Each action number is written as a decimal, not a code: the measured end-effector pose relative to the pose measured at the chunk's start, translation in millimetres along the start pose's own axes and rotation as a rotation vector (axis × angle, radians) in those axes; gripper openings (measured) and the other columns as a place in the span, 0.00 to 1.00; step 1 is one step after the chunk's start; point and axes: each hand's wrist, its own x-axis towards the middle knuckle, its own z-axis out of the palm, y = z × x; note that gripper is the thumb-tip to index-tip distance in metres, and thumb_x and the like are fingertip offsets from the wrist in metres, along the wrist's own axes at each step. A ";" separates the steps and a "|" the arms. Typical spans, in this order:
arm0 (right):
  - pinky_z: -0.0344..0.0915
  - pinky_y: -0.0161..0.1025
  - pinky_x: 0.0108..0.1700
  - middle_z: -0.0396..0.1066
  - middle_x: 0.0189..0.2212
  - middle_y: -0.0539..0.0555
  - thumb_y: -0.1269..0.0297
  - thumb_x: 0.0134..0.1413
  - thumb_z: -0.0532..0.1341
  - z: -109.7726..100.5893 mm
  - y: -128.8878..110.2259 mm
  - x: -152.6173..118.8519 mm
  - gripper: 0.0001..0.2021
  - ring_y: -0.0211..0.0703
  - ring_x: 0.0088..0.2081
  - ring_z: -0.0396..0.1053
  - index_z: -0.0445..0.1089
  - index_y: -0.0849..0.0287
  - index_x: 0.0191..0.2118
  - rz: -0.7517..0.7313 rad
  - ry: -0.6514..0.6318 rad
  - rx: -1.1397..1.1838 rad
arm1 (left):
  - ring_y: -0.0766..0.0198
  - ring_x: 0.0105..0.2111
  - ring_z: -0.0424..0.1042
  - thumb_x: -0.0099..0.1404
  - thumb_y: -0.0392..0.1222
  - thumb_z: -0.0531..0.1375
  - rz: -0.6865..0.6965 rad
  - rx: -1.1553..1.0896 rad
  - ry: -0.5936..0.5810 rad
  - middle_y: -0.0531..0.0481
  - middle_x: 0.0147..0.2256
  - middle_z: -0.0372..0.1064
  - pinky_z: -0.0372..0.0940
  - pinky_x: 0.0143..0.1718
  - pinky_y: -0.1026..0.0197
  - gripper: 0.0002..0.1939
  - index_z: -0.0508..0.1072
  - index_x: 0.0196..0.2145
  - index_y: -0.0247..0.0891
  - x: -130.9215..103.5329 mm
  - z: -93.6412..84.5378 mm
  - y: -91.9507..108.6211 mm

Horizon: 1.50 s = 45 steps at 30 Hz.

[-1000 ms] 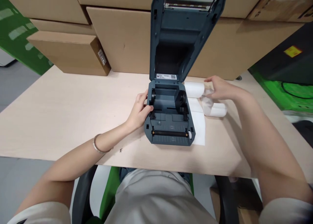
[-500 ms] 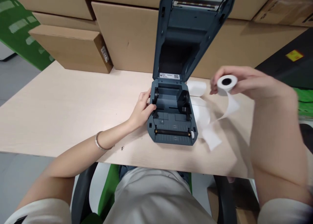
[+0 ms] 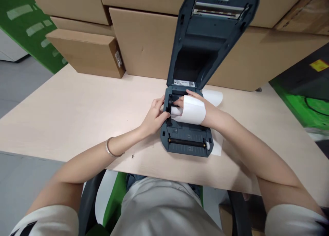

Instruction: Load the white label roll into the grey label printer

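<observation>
A dark grey label printer (image 3: 187, 152) stands on the table with its lid (image 3: 205, 33) raised. My left hand (image 3: 155, 116) grips the printer's left edge, thumb over the rim by the roll holder. Inside the bay, my right hand (image 3: 196, 98) holds a small white paper roll (image 3: 176, 110) against the left holder. A loose strip of its paper (image 3: 194, 110) curls over my right hand and hides part of the fingers. The black roller (image 3: 187, 142) at the printer's front is exposed.
More white paper (image 3: 212, 97) lies behind the printer's right side. Cardboard boxes (image 3: 146, 44) line the table's back edge, with a flatter box (image 3: 84, 54) at the left. A dark case (image 3: 305, 68) with a yellow label stands at the right. Small dark marks lie near the table's front edge.
My right hand has moved left with the paper roll, from beside the printer into its open bay. The paper strip now curls over that hand. My left hand still grips the printer's left side.
</observation>
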 end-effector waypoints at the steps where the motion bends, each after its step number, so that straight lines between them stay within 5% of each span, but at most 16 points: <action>1: 0.57 0.62 0.77 0.80 0.61 0.56 0.60 0.68 0.61 -2.4 -1.9 -9.0 0.19 0.57 0.65 0.75 0.77 0.50 0.60 0.004 0.022 0.033 | 0.48 0.62 0.65 0.66 0.45 0.58 -0.003 -0.001 -0.001 0.42 0.58 0.63 0.69 0.59 0.48 0.39 0.61 0.75 0.45 -0.2 0.2 0.6; 4: 0.67 0.59 0.73 0.74 0.68 0.50 0.67 0.69 0.54 -14.6 -11.6 -38.7 0.25 0.55 0.69 0.72 0.76 0.44 0.65 0.015 0.055 0.125 | 0.48 0.64 0.64 0.67 0.44 0.58 0.002 0.006 0.008 0.42 0.59 0.64 0.69 0.60 0.48 0.40 0.61 0.75 0.44 -0.5 0.4 2.5; 8: 0.77 0.58 0.64 0.77 0.65 0.52 0.73 0.59 0.55 -25.3 -24.4 -73.4 0.32 0.58 0.63 0.77 0.78 0.43 0.65 -0.093 -0.001 0.118 | 0.48 0.65 0.63 0.66 0.43 0.59 -0.007 0.000 0.009 0.43 0.59 0.65 0.68 0.62 0.48 0.41 0.60 0.76 0.46 -0.2 0.3 3.9; 15: 0.59 0.65 0.78 0.66 0.74 0.58 0.64 0.65 0.63 -2.3 -31.4 -109.8 0.30 0.55 0.74 0.67 0.68 0.46 0.72 -0.257 0.126 0.095 | 0.48 0.66 0.62 0.65 0.42 0.60 -0.045 -0.004 0.016 0.43 0.59 0.66 0.67 0.64 0.46 0.42 0.61 0.76 0.46 0.6 0.5 8.7; 19: 0.61 0.67 0.76 0.69 0.71 0.66 0.61 0.67 0.64 4.1 -38.2 -113.6 0.28 0.58 0.72 0.68 0.68 0.56 0.70 -0.307 0.179 -0.032 | 0.46 0.67 0.61 0.64 0.44 0.61 -0.059 0.002 0.020 0.42 0.61 0.65 0.65 0.67 0.43 0.42 0.60 0.75 0.44 1.5 -0.4 11.1; 23: 0.59 0.69 0.77 0.74 0.66 0.65 0.58 0.64 0.64 7.4 -41.7 -109.2 0.24 0.60 0.68 0.73 0.71 0.56 0.64 -0.307 0.222 -0.052 | 0.46 0.67 0.62 0.63 0.43 0.61 -0.080 -0.025 0.013 0.43 0.62 0.63 0.65 0.68 0.42 0.42 0.61 0.74 0.47 1.8 -1.1 11.9; 32: 0.60 0.70 0.73 0.73 0.60 0.66 0.44 0.67 0.60 39.7 -45.6 -100.5 0.35 0.63 0.63 0.71 0.67 0.59 0.72 -0.295 0.381 -0.143 | 0.44 0.69 0.61 0.62 0.48 0.63 -0.103 0.009 0.018 0.40 0.63 0.61 0.64 0.70 0.39 0.43 0.60 0.73 0.43 1.5 -0.7 15.1; 38: 0.50 0.68 0.77 0.73 0.62 0.66 0.38 0.57 0.64 38.9 -54.9 -103.7 0.44 0.67 0.64 0.67 0.65 0.62 0.72 -0.274 0.346 -0.324 | 0.44 0.70 0.60 0.61 0.47 0.63 -0.107 -0.010 0.035 0.41 0.66 0.61 0.61 0.73 0.38 0.43 0.60 0.73 0.44 0.6 0.4 17.3; 45: 0.56 0.61 0.72 0.72 0.63 0.67 0.37 0.61 0.61 41.0 -57.1 -102.3 0.41 0.65 0.66 0.65 0.67 0.60 0.71 -0.252 0.367 -0.292 | 0.42 0.72 0.59 0.62 0.48 0.65 -0.149 -0.049 0.020 0.41 0.70 0.57 0.63 0.71 0.39 0.44 0.59 0.73 0.46 -0.7 -1.1 20.6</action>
